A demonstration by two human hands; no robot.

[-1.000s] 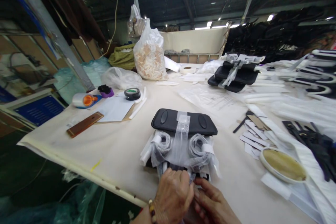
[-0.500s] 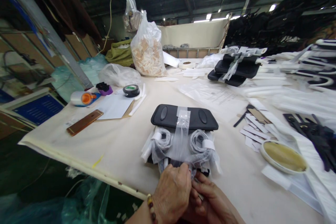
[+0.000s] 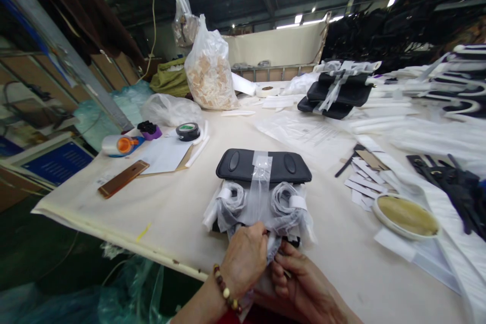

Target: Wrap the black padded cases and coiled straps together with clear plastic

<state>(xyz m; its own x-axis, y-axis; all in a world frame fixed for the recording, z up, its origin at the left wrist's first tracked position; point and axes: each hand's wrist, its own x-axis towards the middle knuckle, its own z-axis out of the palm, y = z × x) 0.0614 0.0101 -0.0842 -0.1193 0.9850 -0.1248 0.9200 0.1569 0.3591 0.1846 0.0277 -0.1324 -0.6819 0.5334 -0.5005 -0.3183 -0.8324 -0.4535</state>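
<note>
A black padded piece (image 3: 283, 164) with two oval insets lies near the table's front edge, with a strip of clear tape (image 3: 261, 174) over its middle. Below it, on the near side, sit two coiled straps (image 3: 283, 200) in cloudy plastic with white bands. My left hand (image 3: 245, 253), beaded bracelet at the wrist, is closed on the clear plastic wrap (image 3: 274, 249) at the bundle's near end. Just to its right, my right hand (image 3: 298, 271) pinches the same wrap between thumb and finger. The curled fingertips are partly hidden.
A phone (image 3: 123, 178), black tape roll (image 3: 188, 131) and tape dispenser (image 3: 119, 145) lie on the left. A similar taped black bundle (image 3: 337, 93) stands back right. White card strips (image 3: 364, 182), a round dish (image 3: 406, 215) and black straps (image 3: 444, 182) lie right. A scrap-filled bag (image 3: 212, 71) stands behind.
The two hands have moved slightly apart, the left a little left and up, with more plastic wrap showing between them. The whole view has shifted slightly.
</note>
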